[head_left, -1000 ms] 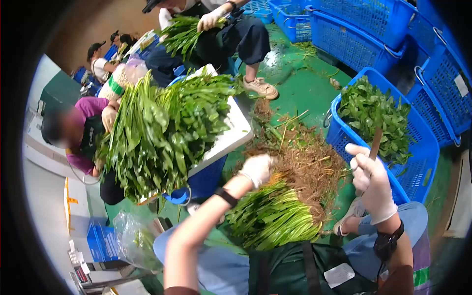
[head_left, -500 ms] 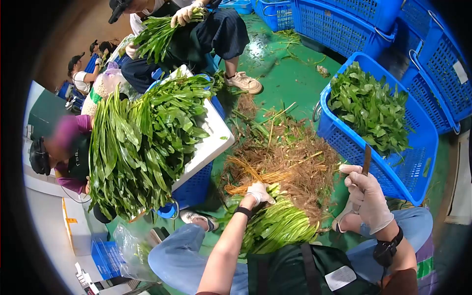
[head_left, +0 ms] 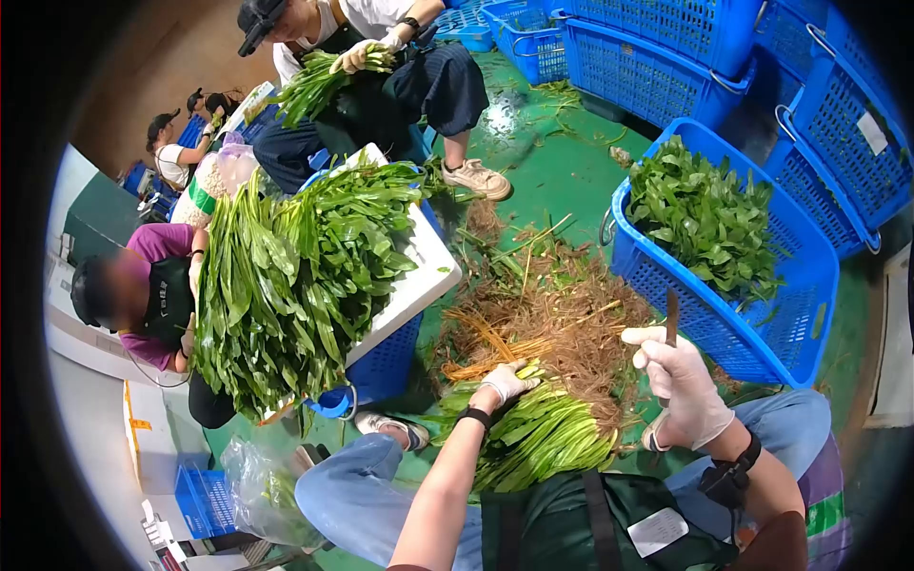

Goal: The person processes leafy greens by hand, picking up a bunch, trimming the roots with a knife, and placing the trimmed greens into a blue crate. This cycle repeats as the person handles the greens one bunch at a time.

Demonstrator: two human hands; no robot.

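Note:
My gloved left hand (head_left: 507, 381) is at the upper edge of a bundle of long leafy greens (head_left: 547, 433) in front of my lap, its fingers closed on some stems. Brown roots hang along the bundle's right side. Just beyond that hand lie orange-brown strands (head_left: 500, 354). My gloved right hand (head_left: 687, 385) is raised to the right of the bundle, closed around a knife (head_left: 672, 319) whose brownish blade points up. The handle is hidden in the fist.
A root pile (head_left: 562, 295) covers the floor ahead. At right stands a blue basket (head_left: 795, 333) with cut leaves (head_left: 700, 219). Left, a white foam box (head_left: 419, 276) bears long greens (head_left: 295, 276). Another person's gloved hand (head_left: 357, 57) holds greens; a person in purple (head_left: 157, 285) sits left.
The view has shifted slightly. My left hand has moved a little toward the orange-brown strands at the bundle's edge. My right hand, still holding the knife, appears slightly farther left.

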